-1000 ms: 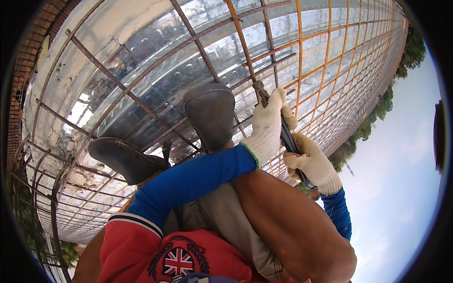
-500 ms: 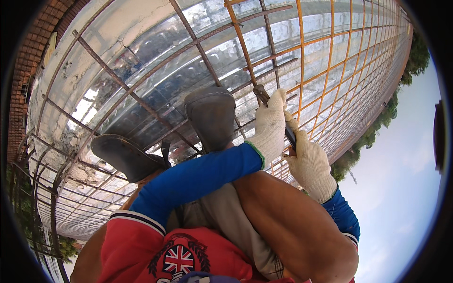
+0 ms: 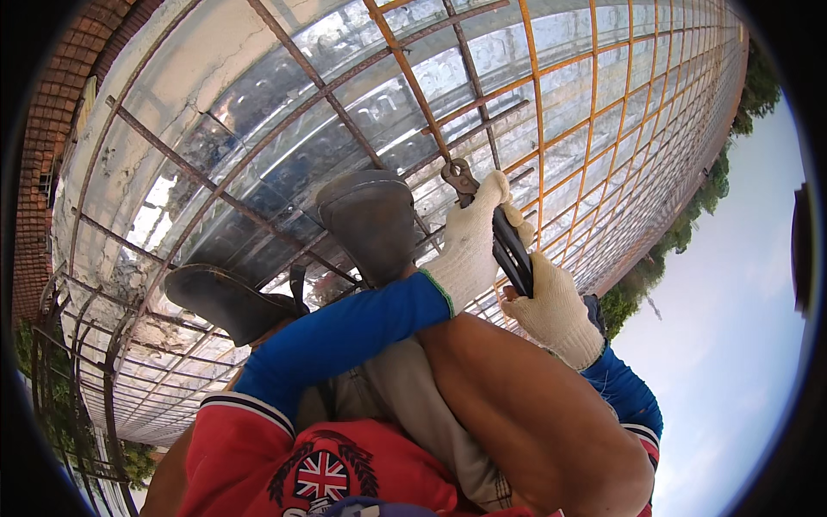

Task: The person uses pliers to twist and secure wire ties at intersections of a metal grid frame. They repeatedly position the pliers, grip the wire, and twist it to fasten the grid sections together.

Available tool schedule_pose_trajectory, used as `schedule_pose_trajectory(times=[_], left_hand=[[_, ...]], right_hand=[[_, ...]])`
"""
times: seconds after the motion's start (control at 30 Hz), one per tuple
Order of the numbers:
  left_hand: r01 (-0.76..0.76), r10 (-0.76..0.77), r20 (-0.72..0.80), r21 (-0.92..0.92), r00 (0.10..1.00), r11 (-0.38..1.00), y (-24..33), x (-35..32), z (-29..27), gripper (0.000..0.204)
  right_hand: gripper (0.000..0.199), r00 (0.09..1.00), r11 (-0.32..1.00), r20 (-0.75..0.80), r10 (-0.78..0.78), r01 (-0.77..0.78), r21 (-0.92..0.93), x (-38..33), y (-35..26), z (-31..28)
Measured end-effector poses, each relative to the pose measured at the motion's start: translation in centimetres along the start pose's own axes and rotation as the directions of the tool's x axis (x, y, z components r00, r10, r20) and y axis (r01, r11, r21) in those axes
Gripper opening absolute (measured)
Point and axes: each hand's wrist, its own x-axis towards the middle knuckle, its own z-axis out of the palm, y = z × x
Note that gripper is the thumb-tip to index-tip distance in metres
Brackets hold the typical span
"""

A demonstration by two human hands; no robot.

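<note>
I squat on a grid of rusty rebar. My left hand, in a white knitted glove with a blue sleeve, is closed around the upper part of a pair of dark pincers, just below the jaws. The jaws sit at a crossing of two bars. My right hand, also gloved, grips the lower ends of the handles. Both hands are above my bent right knee.
My two dark grey rubber boots stand on the bars. Shiny sheeting lies under the mesh. A brick wall runs along the left, bent rebar lies lower left, and trees line the far edge.
Both hands stay on the pincers at the same crossing. The right hand rose beside the left hand, then slid back down the handles.
</note>
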Motion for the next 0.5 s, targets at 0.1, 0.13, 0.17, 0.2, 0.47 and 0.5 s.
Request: schedule_pose_trajectory(times=[0.1,0.13,0.17,0.2,0.47,0.5], left_hand=[[-0.039,0.039,0.013,-0.024,0.999,0.999,-0.3,0.7,-0.2,0.027],[-0.028,0.029,-0.048,0.023,0.998,0.999,-0.4,0.9,-0.3,0.027],[-0.011,0.019,-0.109,0.07,0.994,0.998,0.0,0.5,0.1,0.027],[0.007,0.013,-0.171,0.114,0.985,0.993,0.4,0.1,0.6,0.026],[-0.007,0.038,-0.114,0.26,0.993,0.965,1.1,-1.1,0.6,0.028],[-0.018,0.033,-0.047,0.282,0.998,0.959,0.9,-0.7,-0.2,0.029]], right_hand=[[0.043,0.995,0.999,0.094,0.042,-0.041,-0.013,-0.1,-1.6,-1.1],[0.041,0.994,1.0,0.11,0.019,-0.017,-0.022,-0.2,-1.6,-1.2],[0.041,0.983,0.975,0.181,0.015,-0.055,0.215,-0.3,-1.5,-1.4],[0.041,0.969,0.894,0.249,-0.006,-0.106,0.436,-0.4,-1.0,-1.7],[0.044,0.766,0.137,0.593,-0.249,-0.578,0.804,0.2,2.1,-3.1],[0.043,0.745,0.117,0.604,-0.283,-0.598,0.793,0.4,2.3,-2.5]])
